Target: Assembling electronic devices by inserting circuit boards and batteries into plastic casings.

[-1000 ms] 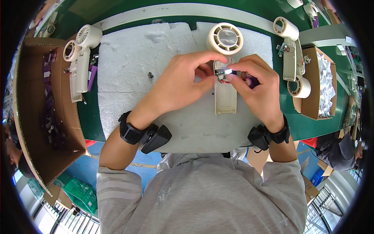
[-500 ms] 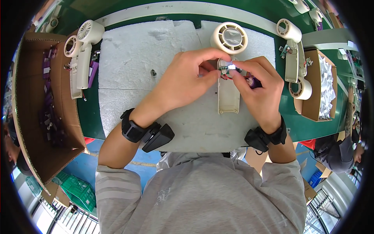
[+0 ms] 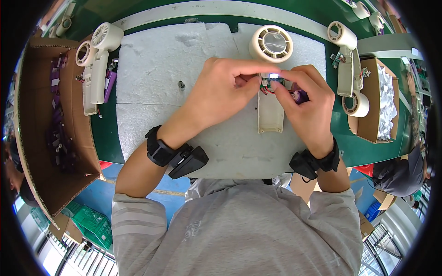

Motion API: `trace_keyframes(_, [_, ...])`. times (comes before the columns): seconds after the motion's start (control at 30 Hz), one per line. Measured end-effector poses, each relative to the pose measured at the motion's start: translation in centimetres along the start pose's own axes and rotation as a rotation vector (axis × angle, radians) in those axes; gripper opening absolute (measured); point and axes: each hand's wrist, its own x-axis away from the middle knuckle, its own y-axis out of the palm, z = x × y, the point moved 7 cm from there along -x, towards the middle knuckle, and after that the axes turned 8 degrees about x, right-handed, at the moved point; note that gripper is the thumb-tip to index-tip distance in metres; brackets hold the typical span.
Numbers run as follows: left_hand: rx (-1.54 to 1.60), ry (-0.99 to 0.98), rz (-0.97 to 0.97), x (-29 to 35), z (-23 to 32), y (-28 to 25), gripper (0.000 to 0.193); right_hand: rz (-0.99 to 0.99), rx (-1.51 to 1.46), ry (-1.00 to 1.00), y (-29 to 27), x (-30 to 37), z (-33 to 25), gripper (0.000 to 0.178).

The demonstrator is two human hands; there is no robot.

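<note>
Between my two hands is a small green circuit board (image 3: 272, 84) with a bright white spot on it and red wires at its lower edge. Thumb and index finger of my right hand (image 3: 309, 94) pinch the board from the right. My left hand (image 3: 225, 89) has its thumb at the board's left end, its index finger stretched across above. A purple battery cell (image 3: 300, 96) shows under my right palm, partly hidden. Beneath the hands lies the cream handle shell (image 3: 270, 117) of a hand-held fan, its round fan head (image 3: 272, 43) pointing away from me.
White foam sheet (image 3: 152, 73) covers the work surface. At left stand a cardboard box (image 3: 83, 138) of purple cells and fan parts (image 3: 98, 69). On the right are more fan parts (image 3: 344, 69) and a box of white pieces (image 3: 386, 101). Another person (image 3: 403, 177) sits far right.
My left index finger has straightened and reaches farther right over the board, near the right fingertips. The board is turned slightly and its bright spot has shifted upward. My right hand has barely moved.
</note>
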Motion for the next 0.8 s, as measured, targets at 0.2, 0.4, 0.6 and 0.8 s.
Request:
trace_keyframes(0.2, [-0.291, 0.16, -0.08, 0.0, 1.3, 0.6, 0.031, -0.261, -0.077, 0.177, 1.0, -0.2, 1.3, 0.026])
trace_keyframes(0.4, [-0.333, 0.189, -0.08, 0.2, 1.6, 0.2, 0.03, -0.65, -0.233, 0.284, 1.2, 0.2, 1.7, 0.043])
trace_keyframes(0.6, [-0.112, 0.117, -0.119, 0.0, 0.6, -0.6, 0.032, -0.648, -0.746, 0.379, 0.8, 0.9, 1.8, 0.052])
trace_keyframes(0.8, [-0.081, 0.094, -0.14, -0.3, 0.6, -1.0, 0.031, -0.67, -0.54, 0.642, 0.2, 0.4, 3.9, 0.039])
